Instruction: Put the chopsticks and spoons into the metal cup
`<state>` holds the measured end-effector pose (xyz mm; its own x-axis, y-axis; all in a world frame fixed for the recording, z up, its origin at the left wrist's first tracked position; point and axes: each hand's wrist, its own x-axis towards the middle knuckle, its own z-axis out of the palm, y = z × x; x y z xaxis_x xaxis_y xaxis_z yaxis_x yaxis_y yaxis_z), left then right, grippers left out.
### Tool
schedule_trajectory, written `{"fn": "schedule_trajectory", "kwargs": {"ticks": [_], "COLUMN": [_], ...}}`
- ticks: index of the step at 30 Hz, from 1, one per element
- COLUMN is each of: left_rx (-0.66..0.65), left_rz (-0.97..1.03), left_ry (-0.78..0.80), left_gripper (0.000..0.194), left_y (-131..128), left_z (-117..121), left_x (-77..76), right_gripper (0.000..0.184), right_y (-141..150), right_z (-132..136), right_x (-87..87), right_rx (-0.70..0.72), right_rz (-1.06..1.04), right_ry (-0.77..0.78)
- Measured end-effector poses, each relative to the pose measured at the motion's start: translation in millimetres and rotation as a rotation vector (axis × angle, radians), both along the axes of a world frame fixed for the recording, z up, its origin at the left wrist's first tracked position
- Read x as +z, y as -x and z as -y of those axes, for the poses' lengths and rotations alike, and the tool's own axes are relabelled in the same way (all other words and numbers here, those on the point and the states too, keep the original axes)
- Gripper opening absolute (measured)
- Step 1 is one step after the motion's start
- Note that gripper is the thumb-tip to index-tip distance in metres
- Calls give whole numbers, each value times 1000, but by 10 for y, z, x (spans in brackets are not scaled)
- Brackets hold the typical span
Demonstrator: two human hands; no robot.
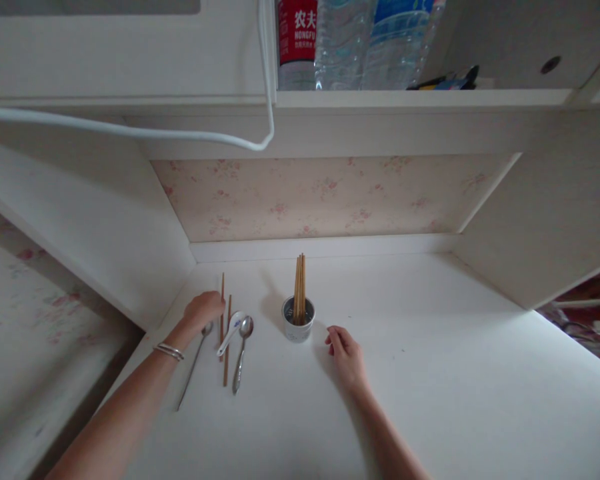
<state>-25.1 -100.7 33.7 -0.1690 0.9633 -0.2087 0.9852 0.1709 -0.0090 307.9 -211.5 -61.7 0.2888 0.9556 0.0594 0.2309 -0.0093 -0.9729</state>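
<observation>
On the white surface I count two loose chopsticks, two metal spoons, one small white spoon, and one cup with a bunch of chopsticks standing in it. My left hand is curled over the top of one loose chopstick and touches it, with my arm stretched forward. My right hand rests loosely curled on the surface just beside the cup, holding nothing.

Bare forearms, thin silver bangles on the left wrist.
</observation>
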Motion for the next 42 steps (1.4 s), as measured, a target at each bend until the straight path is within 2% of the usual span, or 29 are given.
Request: {"fn": "schedule_trajectory", "kwargs": {"ticks": [5, 8, 10, 12, 15, 19, 24, 29, 35, 42], "left_rx": [-59, -158, -225, -284, -376, -474, -474, -462, -443, -451], "left_rz": [-35, 32, 163, 308, 478, 574, 592, 595, 580, 531], "left_ry": [-259, -560, -697, -768, -774, -700, -586, -542, -492, -475], "left_gripper": [50, 45, 41, 38, 34, 28, 24, 22, 21, 22], "left_y": [-109, -318, -510, -721, -1015, -1266, -1355, -1384, -1425, -1456], "left_z": [6, 55, 89, 114, 115, 54, -8, 26, 84, 166], "left_x": [625, 957, 1095, 1145, 1063, 766, 393, 157, 12, 26], "right_gripper": [44, 42, 41, 40, 39, 41, 41, 39, 38, 38], "right_y": [3, -3, -8, -11, -11, -7, -14, -24, -23, -25], "right_z": [-9, -10, -10, -8, -6, -1, -5, -17, -11, -27], "right_x": [-12, -31, -43, -50, -50, -41, -44, -58, -49, -63], "right_rx": [15, 14, 19, 28, 31, 31, 41, 50, 55, 60], "right_rz": [-2, 4, 16, 27, 32, 39, 54, 66, 74, 78], "right_ry": [-1, 7, 14, 17, 18, 17, 14, 18, 19, 16]}}
